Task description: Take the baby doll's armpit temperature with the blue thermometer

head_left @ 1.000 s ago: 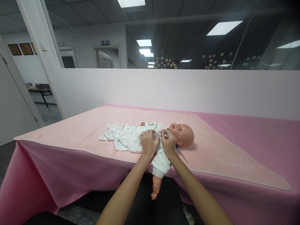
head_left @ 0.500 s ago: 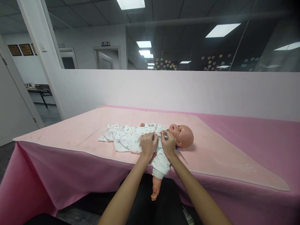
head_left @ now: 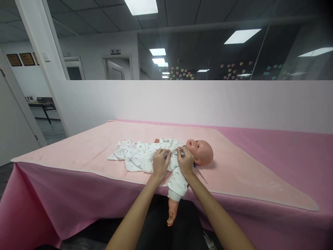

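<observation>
A baby doll [head_left: 204, 153] lies on its back, head to the right, dressed in a white printed baby outfit [head_left: 139, 154]. Over its chest, my left hand [head_left: 160, 162] pinches one end of a thin white tie [head_left: 173, 150] on the outfit. My right hand [head_left: 185, 161] is closed by the doll's neck, its fingertips pinching the tie's other side. The fingers partly cover the tie, so I cannot tell whether it is knotted. Between my forearms, the doll's sleeved arm [head_left: 173, 210] hangs over the table edge.
A peach mat [head_left: 247, 173] covers the pink-draped table [head_left: 293, 149]. Beside the doll's neck lies a thin clear strip with a blue end [head_left: 202, 175]. Behind the table rises a white half wall [head_left: 208, 104] with glass above. A door [head_left: 18, 114] stands at left.
My hands have drawn slightly apart, the left one moving left, with the white tie stretched between them. The view has tilted a little; the doll lies as before.
</observation>
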`<control>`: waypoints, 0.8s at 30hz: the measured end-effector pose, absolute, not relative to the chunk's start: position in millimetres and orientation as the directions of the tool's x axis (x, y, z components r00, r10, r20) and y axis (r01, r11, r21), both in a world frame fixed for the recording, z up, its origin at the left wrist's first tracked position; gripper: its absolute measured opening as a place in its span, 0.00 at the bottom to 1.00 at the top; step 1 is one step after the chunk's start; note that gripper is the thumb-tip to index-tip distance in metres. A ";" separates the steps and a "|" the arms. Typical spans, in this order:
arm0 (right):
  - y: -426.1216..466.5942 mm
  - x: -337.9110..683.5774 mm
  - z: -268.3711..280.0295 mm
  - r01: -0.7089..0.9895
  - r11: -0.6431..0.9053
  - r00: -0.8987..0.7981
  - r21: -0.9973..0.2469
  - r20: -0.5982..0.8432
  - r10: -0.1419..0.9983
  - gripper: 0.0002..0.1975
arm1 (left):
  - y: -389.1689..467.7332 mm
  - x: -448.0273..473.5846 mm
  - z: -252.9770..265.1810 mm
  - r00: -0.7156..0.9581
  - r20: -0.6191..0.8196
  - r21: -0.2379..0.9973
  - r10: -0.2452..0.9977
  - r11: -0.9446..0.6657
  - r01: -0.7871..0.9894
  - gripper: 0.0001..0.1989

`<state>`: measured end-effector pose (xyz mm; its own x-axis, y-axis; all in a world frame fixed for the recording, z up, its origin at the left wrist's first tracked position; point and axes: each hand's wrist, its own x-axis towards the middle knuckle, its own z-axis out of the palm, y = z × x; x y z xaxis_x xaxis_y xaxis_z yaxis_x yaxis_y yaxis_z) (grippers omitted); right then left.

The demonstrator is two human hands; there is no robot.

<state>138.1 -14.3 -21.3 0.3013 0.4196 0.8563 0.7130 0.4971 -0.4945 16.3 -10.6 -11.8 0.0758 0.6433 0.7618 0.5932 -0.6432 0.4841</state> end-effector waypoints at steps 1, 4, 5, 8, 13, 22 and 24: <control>-14.1 138.1 -21.4 0.712 0.501 0.299 -0.493 0.857 0.418 0.11 | -10.6 15.9 -11.4 0.087 0.759 0.480 0.646 -0.644 0.596 0.07; -13.7 138.2 -21.3 0.713 0.504 0.295 -0.487 0.861 0.415 0.11 | -11.2 14.8 -10.4 0.120 0.762 0.441 0.637 -0.646 0.623 0.07; -13.7 138.3 -21.1 0.715 0.504 0.293 -0.485 0.862 0.414 0.11 | -11.5 13.7 -10.1 0.135 0.766 0.415 0.628 -0.645 0.642 0.06; -14.1 138.4 -20.5 0.719 0.502 0.290 -0.481 0.864 0.412 0.11 | -10.7 5.0 -9.0 0.188 0.771 0.315 0.608 -0.621 0.717 0.07; -13.9 138.1 -20.3 0.722 0.507 0.288 -0.471 0.871 0.398 0.11 | -6.4 -23.1 -7.2 0.173 0.759 0.298 0.628 -0.572 0.764 0.09; -14.5 138.7 -20.7 0.708 0.500 0.323 -0.499 0.858 0.400 0.11 | -10.6 -33.3 -7.4 0.056 0.726 0.413 0.685 -0.500 0.761 0.08; -14.7 139.2 -21.0 0.707 0.502 0.323 -0.499 0.859 0.399 0.11 | -10.8 -33.3 -7.4 0.027 0.716 0.435 0.697 -0.476 0.765 0.09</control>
